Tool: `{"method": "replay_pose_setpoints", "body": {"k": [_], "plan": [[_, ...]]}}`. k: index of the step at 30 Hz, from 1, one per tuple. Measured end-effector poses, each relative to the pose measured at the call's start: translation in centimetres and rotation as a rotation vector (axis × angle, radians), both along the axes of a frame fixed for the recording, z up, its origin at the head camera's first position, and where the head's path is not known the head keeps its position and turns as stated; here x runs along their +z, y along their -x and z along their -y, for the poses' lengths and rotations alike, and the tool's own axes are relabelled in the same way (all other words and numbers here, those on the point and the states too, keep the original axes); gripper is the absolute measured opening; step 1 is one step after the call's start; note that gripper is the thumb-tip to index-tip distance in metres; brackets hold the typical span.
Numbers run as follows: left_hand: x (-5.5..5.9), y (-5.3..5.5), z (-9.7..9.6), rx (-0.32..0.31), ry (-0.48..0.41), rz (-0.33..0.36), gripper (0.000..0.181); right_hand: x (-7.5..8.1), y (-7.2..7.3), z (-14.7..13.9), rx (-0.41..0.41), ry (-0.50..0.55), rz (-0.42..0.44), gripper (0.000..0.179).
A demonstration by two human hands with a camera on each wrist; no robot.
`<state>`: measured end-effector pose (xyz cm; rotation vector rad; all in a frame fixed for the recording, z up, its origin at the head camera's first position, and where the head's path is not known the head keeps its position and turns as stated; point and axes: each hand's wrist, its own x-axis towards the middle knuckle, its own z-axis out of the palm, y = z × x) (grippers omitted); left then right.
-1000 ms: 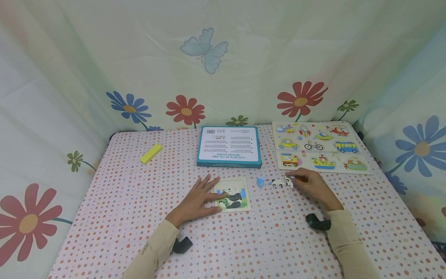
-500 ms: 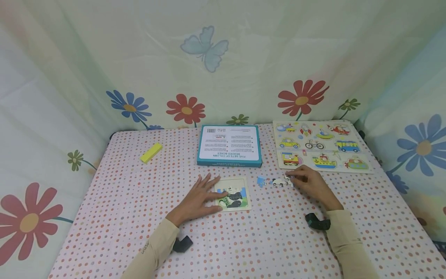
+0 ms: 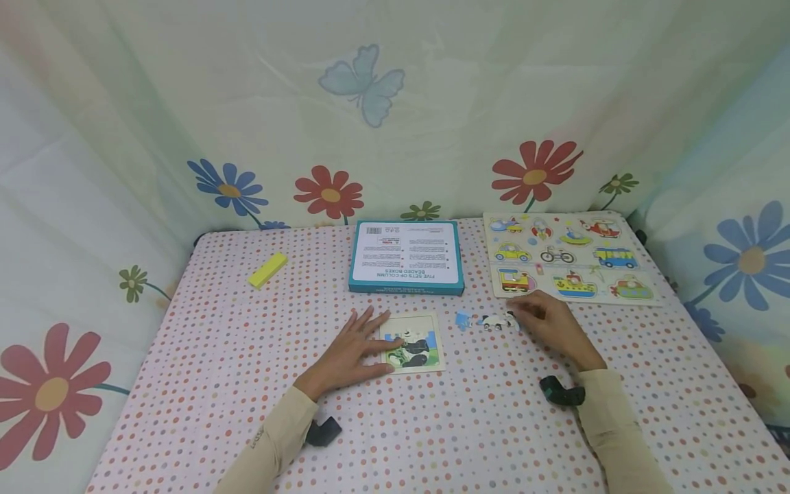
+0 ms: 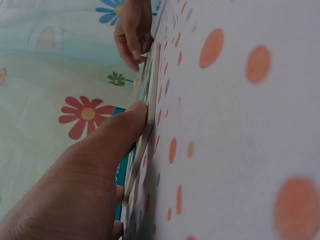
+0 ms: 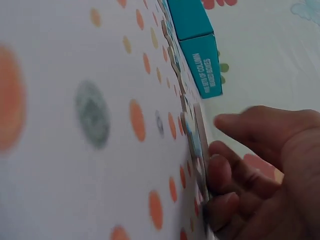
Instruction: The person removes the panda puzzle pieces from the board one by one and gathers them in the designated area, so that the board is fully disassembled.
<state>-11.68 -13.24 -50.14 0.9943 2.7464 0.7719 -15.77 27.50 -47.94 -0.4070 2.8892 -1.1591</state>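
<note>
My left hand rests with spread fingers on a small square wooden puzzle board that bears a partly assembled panda picture. In the left wrist view the thumb presses along the board's edge. Several loose jigsaw pieces lie in a short row to the right of the board: a blue piece and black-and-white pieces. At the right end of that row is my right hand, its fingertips beside or on the last piece. In the right wrist view the thumb stands apart from the bent fingers, with nothing pinched between them.
Behind the puzzle board lies a teal and white box. A wooden vehicle puzzle board lies at the back right, near my right hand. On the left side is a yellow block. The table wears a dotted cloth.
My right hand has shifted very slightly at the end of the row of pieces. My left hand stays on the board, and the pieces look unmoved.
</note>
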Motion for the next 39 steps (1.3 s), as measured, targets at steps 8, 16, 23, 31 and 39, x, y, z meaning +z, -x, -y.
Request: {"method": "replay_pose_setpoints", "body": {"k": [8,16,23,31,39], "plan": [[0.1,-0.1,0.1,0.000,-0.023,-0.007,0.051,1.7,1.0,5.0,0.080,0.232,0.005,0.024],[-0.1,-0.1,0.1,0.010,-0.031,-0.001,0.051,1.4,1.1,12.1,0.259,0.306,0.140,0.023],[-0.3,0.0,0.1,0.035,0.003,0.000,0.067,0.6,0.9,15.4,0.351,0.342,0.228,0.023],[0.0,0.0,-0.1,0.113,0.028,0.053,0.100,-0.8,0.7,16.3,0.389,0.369,0.230,0.022],[0.0,0.0,-0.2,0.148,0.088,0.013,0.107,-1.0,0.6,16.5,0.404,0.281,0.167,0.018]]}}
